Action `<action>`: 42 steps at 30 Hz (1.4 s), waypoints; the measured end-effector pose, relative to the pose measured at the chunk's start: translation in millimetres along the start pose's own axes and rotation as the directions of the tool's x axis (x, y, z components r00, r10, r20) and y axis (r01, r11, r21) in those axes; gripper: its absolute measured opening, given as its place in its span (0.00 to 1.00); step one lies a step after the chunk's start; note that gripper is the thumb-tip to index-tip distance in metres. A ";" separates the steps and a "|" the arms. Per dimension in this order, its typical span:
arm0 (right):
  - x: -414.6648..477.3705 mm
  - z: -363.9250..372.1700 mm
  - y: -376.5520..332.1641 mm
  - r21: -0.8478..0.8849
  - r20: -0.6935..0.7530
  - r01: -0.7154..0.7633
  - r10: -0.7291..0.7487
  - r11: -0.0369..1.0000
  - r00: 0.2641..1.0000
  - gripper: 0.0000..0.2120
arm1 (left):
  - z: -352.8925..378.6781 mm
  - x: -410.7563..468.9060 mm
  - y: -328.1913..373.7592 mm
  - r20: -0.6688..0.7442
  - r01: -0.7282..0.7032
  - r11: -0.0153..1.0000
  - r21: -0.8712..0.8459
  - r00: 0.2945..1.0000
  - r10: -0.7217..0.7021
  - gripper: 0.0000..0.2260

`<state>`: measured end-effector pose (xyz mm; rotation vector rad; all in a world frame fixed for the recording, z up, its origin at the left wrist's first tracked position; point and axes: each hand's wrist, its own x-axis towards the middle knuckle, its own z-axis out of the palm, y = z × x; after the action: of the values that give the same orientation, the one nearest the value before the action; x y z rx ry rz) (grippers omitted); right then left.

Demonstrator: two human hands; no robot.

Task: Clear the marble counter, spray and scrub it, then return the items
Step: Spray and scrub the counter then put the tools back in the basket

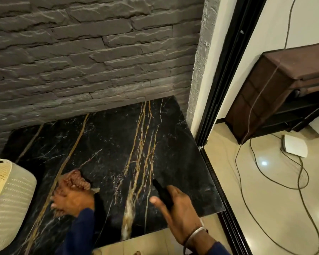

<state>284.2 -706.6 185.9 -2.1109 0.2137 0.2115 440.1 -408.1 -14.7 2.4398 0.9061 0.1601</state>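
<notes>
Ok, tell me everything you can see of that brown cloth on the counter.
The brown cloth looks like nubby, looped microfibre, reddish-brown and bunched into a lump. It lies on the black marble counter near its front left, beside a cream perforated basket. The left hand presses on its near side, fingers partly over it. The part under the hand is hidden.

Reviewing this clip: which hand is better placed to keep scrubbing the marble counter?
Left, probably. The left hand already presses the reddish-brown scrubber onto the marble counter, while the right hand holds a dark object.
</notes>
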 end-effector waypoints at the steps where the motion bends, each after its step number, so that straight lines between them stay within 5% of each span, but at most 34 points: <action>1: -2.8 1.6 0.7 0.008 -0.012 -0.017 0.017 1.000 1.000 0.28 | 16.2 17.1 -23.0 0.021 0.063 0.998 -0.019 0.998 -0.063 0.29; 3: -9.2 3.4 6.5 0.024 -0.028 -0.053 0.054 0.998 0.998 0.26 | 31.1 17.2 -28.9 -0.043 0.072 0.997 0.002 0.996 -0.072 0.37; 5: -19.8 0.4 17.8 0.023 -0.073 -0.089 0.090 0.996 0.993 0.29 | 20.5 -40.3 22.1 -0.125 -0.039 0.998 0.052 0.991 0.045 0.28; 8: -30.6 -8.0 37.6 -0.022 -0.153 -0.093 0.089 0.995 0.984 0.36 | 19.0 -134.1 117.8 0.111 -0.318 0.946 -0.054 0.940 0.322 0.23; 10: -36.1 -14.6 48.1 -0.085 -0.210 -0.068 0.049 0.994 0.976 0.40 | 44.4 -186.9 149.7 0.306 -0.536 0.836 -0.118 0.781 0.544 0.23; 14: -47.8 -27.2 60.2 -0.164 -0.319 -0.074 0.018 0.984 0.948 0.39 | 66.9 -263.4 183.2 0.567 -0.810 0.519 -0.273 0.300 0.767 0.23; 16: -53.6 -29.1 64.1 -0.153 -0.352 -0.112 0.052 0.982 0.935 0.38 | 66.0 -270.7 184.3 0.581 -0.857 0.415 -0.306 0.177 0.794 0.24; 18: -62.7 -27.8 65.8 -0.142 -0.378 -0.137 0.074 0.980 0.923 0.38 | 61.9 -263.5 175.3 0.589 -0.863 0.391 -0.322 0.141 0.796 0.26; 24: -79.9 -7.3 47.0 -0.188 -0.400 -0.153 0.067 0.970 0.914 0.33 | 28.5 -191.7 114.9 0.563 -0.798 0.543 -0.260 0.332 0.757 0.23; 28: -84.5 17.6 24.9 -0.126 -0.388 -0.154 0.094 0.980 0.917 0.24 | -19.9 -134.1 62.7 0.459 -0.724 0.685 -0.088 0.581 0.673 0.23; 34: -84.9 50.2 8.5 -0.132 -0.320 -0.095 0.048 0.987 0.946 0.39 | -62.6 -64.6 -11.0 0.240 -0.447 0.890 0.085 0.877 0.417 0.23; 38: -101.5 66.8 7.5 -0.086 -0.223 -0.061 0.040 0.994 0.974 0.32 | -60.7 -83.8 -17.4 0.181 -0.253 0.964 0.085 0.955 0.234 0.30; 42: -120.3 61.0 21.4 -0.030 -0.236 -0.108 0.098 0.994 0.967 0.34 | -36.8 -137.7 12.4 0.214 -0.285 0.958 0.038 0.939 0.271 0.31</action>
<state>158.6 -657.4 165.1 -2.1681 0.4642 0.0268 331.0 -487.6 32.8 2.5809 0.4812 -0.0257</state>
